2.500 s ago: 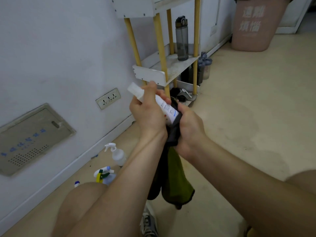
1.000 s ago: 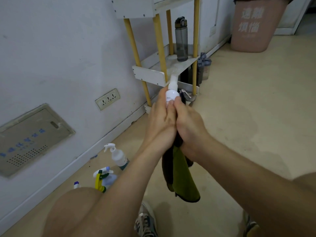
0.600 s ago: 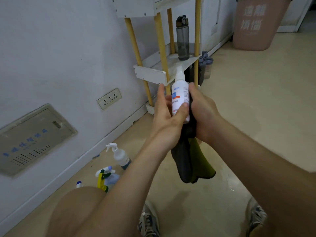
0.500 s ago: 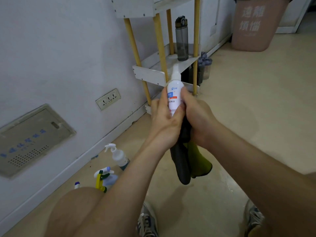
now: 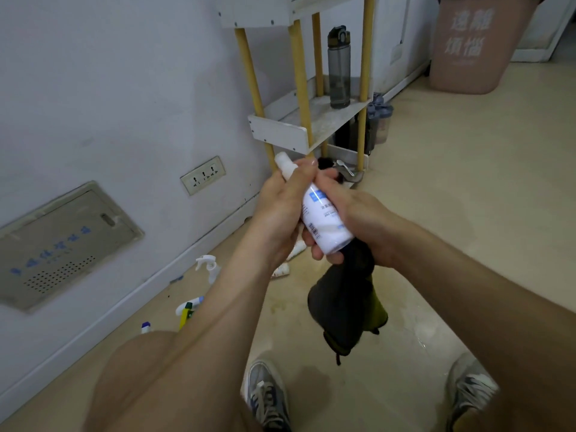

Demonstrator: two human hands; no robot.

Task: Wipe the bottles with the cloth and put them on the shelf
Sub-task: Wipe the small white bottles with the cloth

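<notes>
A white bottle (image 5: 324, 221) with a blue label lies tilted between my hands, cap pointing up and left. My left hand (image 5: 280, 207) grips its upper part, fingers curled round the neck. My right hand (image 5: 358, 219) holds a dark grey and green cloth (image 5: 346, 304) against the bottle's lower side; the cloth hangs down below the hands. Ahead stands the shelf (image 5: 311, 123), white boards on yellow posts, with a grey water bottle (image 5: 339, 67) on its middle board.
Spray bottles (image 5: 208, 269) and another one (image 5: 187, 310) stand on the floor by the wall at left, with a small capped bottle (image 5: 145, 327). More bottles (image 5: 378, 120) sit beside the shelf's foot. A pink bin (image 5: 473, 42) stands far right. My shoes (image 5: 268, 397) are below.
The bottle has gone from upright to tilted, cap swung left and down. The hands have dropped a little, and the cloth now hangs under the bottle's base.
</notes>
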